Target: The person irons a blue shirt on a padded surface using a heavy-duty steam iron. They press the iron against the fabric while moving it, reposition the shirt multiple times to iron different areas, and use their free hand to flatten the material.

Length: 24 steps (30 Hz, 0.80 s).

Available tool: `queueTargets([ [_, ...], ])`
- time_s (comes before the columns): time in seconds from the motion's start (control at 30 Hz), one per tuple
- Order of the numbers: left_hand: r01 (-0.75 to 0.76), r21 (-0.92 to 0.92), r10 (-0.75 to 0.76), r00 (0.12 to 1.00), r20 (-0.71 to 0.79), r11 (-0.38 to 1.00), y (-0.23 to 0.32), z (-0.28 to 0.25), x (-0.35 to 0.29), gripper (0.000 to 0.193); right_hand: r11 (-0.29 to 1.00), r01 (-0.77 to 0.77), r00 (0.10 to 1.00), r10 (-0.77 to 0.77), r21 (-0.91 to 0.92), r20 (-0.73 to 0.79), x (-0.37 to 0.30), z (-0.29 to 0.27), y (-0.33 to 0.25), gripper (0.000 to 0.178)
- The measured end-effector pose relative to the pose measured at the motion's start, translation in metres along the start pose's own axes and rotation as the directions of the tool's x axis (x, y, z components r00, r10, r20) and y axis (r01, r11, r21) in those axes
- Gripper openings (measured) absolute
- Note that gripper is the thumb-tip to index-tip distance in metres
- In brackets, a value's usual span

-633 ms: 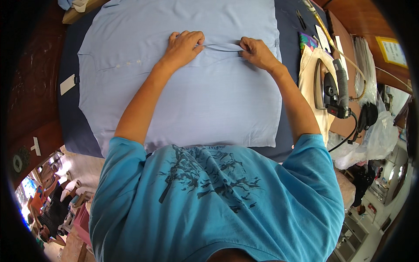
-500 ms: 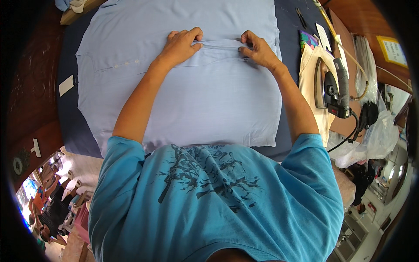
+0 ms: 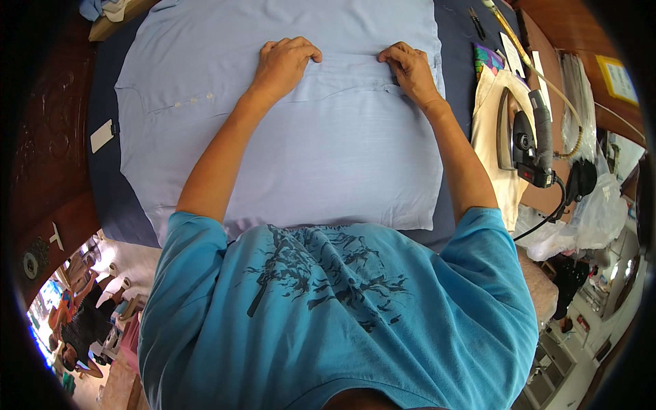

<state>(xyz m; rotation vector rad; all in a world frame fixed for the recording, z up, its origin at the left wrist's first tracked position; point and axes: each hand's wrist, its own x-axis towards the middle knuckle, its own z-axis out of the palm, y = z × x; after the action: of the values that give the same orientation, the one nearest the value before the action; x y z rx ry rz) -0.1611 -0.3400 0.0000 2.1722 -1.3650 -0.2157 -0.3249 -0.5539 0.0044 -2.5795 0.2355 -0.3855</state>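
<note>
A light blue shirt [image 3: 328,157] lies spread over a dark blue ironing surface, with a placket and a few small pale buttons [image 3: 193,101] toward its left. My left hand [image 3: 283,65] is on the shirt's far half, its thumb and fingers pinching the placket edge. Farther right, near the hem, my right hand [image 3: 412,72] grips the same strip, fingers closed. Between the two hands the strip runs fairly straight, with soft creases just below it. Some of the pinched cloth is hidden behind the fingers.
On the right, an iron [image 3: 523,140] with a black cord rests on cream cloth [image 3: 484,126]. Small black snips [image 3: 476,24] lie at the far right. A white tag [image 3: 102,136] sits at the left. Plastic bags [image 3: 598,215] hang beyond the iron; people [image 3: 85,335] are seen lower left.
Both hands have shifted slightly away from me with the placket edge. The cloth strip between them has moved farther from me and looks flatter, less bunched.
</note>
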Motion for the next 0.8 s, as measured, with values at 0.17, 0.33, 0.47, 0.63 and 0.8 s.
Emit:
queueTargets([
  [0.17,-0.019,0.087,0.022,0.999,-0.024,0.996,0.000,0.007,-0.008,0.012,0.964,0.114,0.984,-0.143,-0.240,-0.107,-0.006,0.002,-0.002,0.007],
  [0.33,-0.050,0.238,0.072,0.994,-0.083,0.970,0.012,0.001,-0.011,0.012,0.943,0.307,0.952,-0.303,-0.129,0.045,-0.020,-0.009,-0.044,0.008],
  [0.47,-0.023,0.346,0.076,0.987,-0.140,0.938,0.030,0.008,-0.006,0.011,0.947,0.275,0.960,-0.261,-0.167,0.103,-0.032,0.000,-0.036,0.009],
  [0.63,-0.085,0.117,0.100,0.986,-0.137,0.990,0.029,0.033,-0.006,0.012,0.946,0.276,0.961,-0.272,-0.173,0.047,-0.036,0.003,-0.040,0.009],
  [0.8,-0.086,0.071,0.098,0.977,-0.188,0.994,0.036,0.037,-0.012,0.023,0.960,0.243,0.970,-0.243,-0.139,0.015,-0.046,0.007,-0.036,0.009],
])
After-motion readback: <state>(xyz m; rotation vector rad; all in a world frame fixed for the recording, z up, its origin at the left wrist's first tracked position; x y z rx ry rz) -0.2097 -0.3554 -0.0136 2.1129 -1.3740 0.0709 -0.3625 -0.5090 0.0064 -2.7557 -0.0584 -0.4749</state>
